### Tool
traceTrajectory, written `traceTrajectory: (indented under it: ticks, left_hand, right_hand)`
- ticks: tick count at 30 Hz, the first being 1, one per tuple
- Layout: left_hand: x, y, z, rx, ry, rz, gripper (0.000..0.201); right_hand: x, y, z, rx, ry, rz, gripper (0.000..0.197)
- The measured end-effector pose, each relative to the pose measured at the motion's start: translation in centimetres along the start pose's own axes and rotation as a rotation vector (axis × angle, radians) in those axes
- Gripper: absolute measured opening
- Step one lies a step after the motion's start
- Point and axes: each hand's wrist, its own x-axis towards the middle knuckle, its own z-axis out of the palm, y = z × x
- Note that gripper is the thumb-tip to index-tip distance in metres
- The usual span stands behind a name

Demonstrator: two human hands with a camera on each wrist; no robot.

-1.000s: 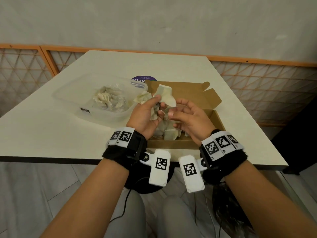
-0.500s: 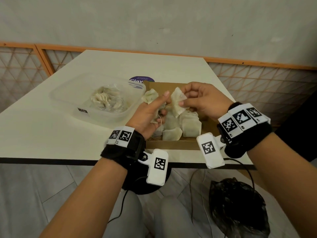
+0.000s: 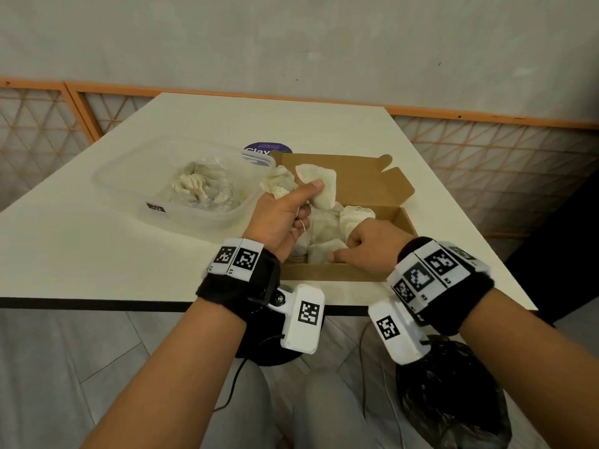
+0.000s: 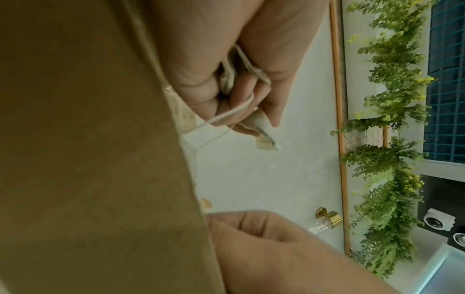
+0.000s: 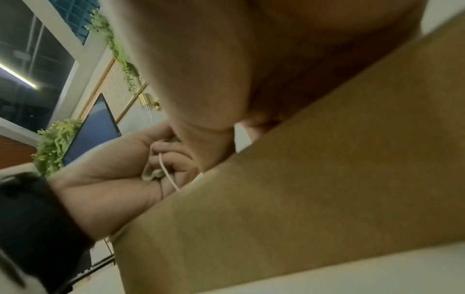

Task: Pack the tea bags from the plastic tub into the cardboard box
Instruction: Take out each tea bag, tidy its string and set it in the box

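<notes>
A clear plastic tub (image 3: 129,183) at the left holds a heap of pale tea bags (image 3: 202,189). To its right stands the open cardboard box (image 3: 366,179) with several tea bags (image 3: 353,218) inside. My left hand (image 3: 301,202) hovers over the box's left edge and grips a bunch of tea bags (image 3: 319,186); their strings run through its curled fingers (image 4: 241,95). My right hand (image 3: 343,251) is down in the near part of the box, fingers curled, thumb against a tea bag (image 3: 324,252). Its fingertips are hidden. The box wall (image 5: 327,179) fills the right wrist view.
The tub and box sit on a white table whose near edge (image 3: 97,304) is just below my wrists. A round purple label (image 3: 267,149) lies behind the tub. A black bag (image 3: 453,400) sits on the floor at the right. An orange lattice rail runs behind the table.
My right hand took one tea bag from the left hand's bunch, lifted it right, then came down into the near part of the box. The left hand kept its bunch.
</notes>
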Motion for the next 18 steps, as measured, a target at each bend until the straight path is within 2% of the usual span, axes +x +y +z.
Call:
traceTrajectory:
  ticks: [4,8,11,15,18]
  left_hand:
    - [0.0,-0.1,0.0,-0.019,0.015,0.004,0.017]
    - [0.2,-0.2,0.0,0.006,0.039,-0.006,0.016]
    - [0.2,-0.3,0.1,0.094,0.054,0.002,0.013]
    - [-0.3,-0.2,0.4,0.151,-0.002,-0.004,0.014]
    - [-0.5,0.0,0.5,0.149,-0.031,-0.028,0.008]
  right_hand:
    - [-0.1,0.4,-1.9,0.203,0.07,-0.109,0.006]
    - [-1.7,0.1,-5.4,0.313,0.068,-0.304,0.01]
    - [-2.6,-0.6,-7.0,0.423,0.071,-0.381,0.011]
    - [-0.9,-1.3,-6.6,0.438,0.254,-0.364,0.006]
    - [0.6,-1.4,-5.9,0.472,0.283,-0.318,0.012]
